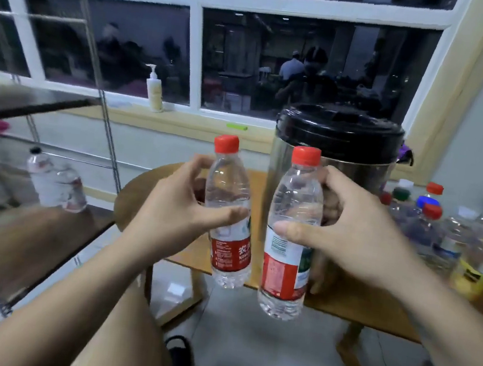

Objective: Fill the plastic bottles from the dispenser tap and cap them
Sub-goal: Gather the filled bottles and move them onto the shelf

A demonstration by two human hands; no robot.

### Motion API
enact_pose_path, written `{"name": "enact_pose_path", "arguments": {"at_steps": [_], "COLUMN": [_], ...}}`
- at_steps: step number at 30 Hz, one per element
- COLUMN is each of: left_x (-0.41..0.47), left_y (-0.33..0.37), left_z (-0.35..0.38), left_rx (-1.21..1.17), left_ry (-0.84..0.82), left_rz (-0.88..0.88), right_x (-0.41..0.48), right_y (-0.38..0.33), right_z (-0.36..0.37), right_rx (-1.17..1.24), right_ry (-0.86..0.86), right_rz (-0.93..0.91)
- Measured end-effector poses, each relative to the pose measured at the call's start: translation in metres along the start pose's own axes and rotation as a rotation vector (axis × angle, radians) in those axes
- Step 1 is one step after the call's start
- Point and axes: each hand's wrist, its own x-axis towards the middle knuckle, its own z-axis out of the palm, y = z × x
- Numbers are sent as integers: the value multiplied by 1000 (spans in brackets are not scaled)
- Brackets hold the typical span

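Observation:
My left hand (171,211) grips a clear plastic bottle (232,187) with a red cap and red label, held upright above the table's front edge. My right hand (345,234) grips a second red-capped bottle (295,201) of the same kind, slightly nearer to me. Both bottles are capped. Behind them stands the steel dispenser (353,171) with a black lid on the wooden table (364,305); its tap is hidden behind my right hand and bottle.
Several capped bottles (445,233) with red, blue, green and yellow caps crowd the table's right side. One bottle (53,182) stands on a wire shelf rack at left. A pump bottle (154,90) sits on the window sill. Tiled floor lies below.

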Motion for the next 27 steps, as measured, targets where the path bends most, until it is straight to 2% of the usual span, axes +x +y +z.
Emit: {"name": "enact_pose_path", "arguments": {"at_steps": [5, 11, 21, 27], "left_x": [-13, -19, 14, 61], "left_y": [-61, -153, -282, -345], "left_z": [-83, -158, -239, -262], "left_rx": [61, 166, 264, 242], "left_ry": [156, 430, 740, 923], "left_rz": [-117, -258, -487, -606], "right_x": [54, 125, 236, 298], "right_y": [-33, -57, -68, -57], "right_z": [85, 205, 381, 465], "right_rx": [6, 96, 199, 159], "right_ry": [-70, -143, -276, -297], "right_rz": [-73, -68, -67, -66]}}
